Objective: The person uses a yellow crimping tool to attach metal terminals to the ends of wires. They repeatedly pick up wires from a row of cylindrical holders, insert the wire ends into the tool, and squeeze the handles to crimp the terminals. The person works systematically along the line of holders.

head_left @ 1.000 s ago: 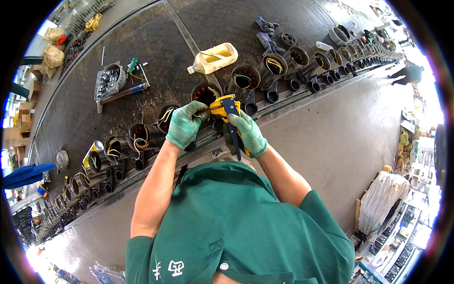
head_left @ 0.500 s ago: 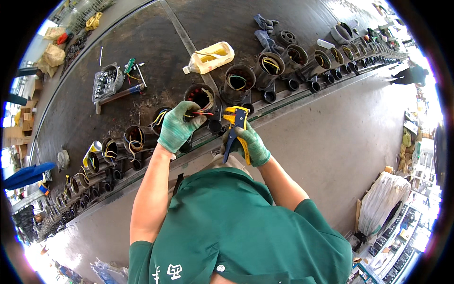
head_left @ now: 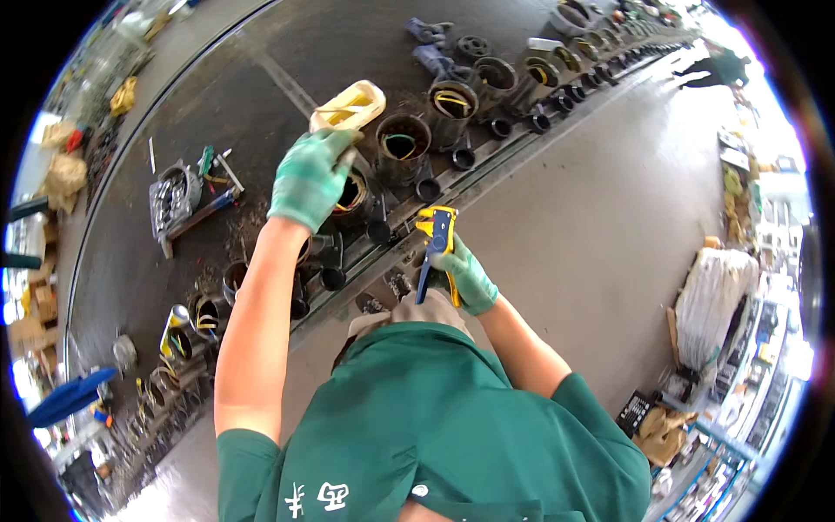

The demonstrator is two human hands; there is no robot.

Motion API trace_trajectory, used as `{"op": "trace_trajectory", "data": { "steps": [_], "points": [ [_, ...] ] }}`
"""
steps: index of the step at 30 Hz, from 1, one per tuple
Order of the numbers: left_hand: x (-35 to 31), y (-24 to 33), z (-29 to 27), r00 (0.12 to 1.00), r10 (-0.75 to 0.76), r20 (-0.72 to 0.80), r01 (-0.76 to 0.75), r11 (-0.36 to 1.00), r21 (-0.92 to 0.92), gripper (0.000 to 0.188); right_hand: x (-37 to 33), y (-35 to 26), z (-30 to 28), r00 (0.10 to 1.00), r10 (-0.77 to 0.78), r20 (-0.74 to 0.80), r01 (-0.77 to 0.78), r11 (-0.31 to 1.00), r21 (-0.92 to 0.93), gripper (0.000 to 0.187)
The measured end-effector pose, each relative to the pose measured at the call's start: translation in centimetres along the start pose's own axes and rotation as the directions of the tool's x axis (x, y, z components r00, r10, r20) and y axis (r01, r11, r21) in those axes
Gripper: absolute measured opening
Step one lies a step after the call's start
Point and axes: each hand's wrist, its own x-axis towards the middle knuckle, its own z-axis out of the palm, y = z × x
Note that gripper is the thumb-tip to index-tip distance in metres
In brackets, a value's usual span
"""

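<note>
My left hand (head_left: 313, 178), in a green-and-white work glove, is beside the near end of a cut-open plastic jug (head_left: 364, 103) with yellowish insides. Its fingers stretch out, with the thumb apart from them; no object shows between them. The hand partly covers a dark cylindrical motor housing (head_left: 358, 193) with wires inside. In my right hand (head_left: 470, 277), also gloved, is a wire stripper (head_left: 441, 230) with blue and yellow handles, held upright before my body. Its yellow jaws point up, apart from the housings.
More cylindrical housings (head_left: 403, 139) with wires form a long row along the table edge. On the dark tabletop lie a tray of metal parts (head_left: 174, 202), a hammer-like tool (head_left: 204, 211) and dark gloves (head_left: 435, 61). Another person (head_left: 718, 70) stands far right.
My left hand has left the red and yellow wires and moved up and away to the jug. My right hand still holds the wire stripper. The whole view has turned slightly.
</note>
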Motion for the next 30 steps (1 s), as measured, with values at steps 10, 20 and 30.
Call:
{"op": "trace_trajectory", "data": {
  "steps": [10, 20, 30],
  "points": [
    [8.1, -2.0, 10.4, 0.87, 0.071, 0.488, -0.228, 0.935, 0.271, 0.022, -8.8, -4.1, -0.8, 0.974, -0.066, -0.216, 0.093, 0.989, 0.116, 0.061],
    [3.0, -0.6, 10.5, 0.919, -0.386, 0.078, 0.393, 0.886, -0.244, 0.018, 4.5, -10.3, -3.8, 0.969, -0.07, 0.238, 0.076, 0.997, -0.018, 0.065],
    [2.9, 2.2, 12.3, 0.88, -0.451, -0.147, 0.452, 0.892, -0.029, 0.015, 15.2, -14.2, -4.7, 0.912, 0.164, 0.376, -0.171, 0.985, -0.013, 0.063]
  ]
}}
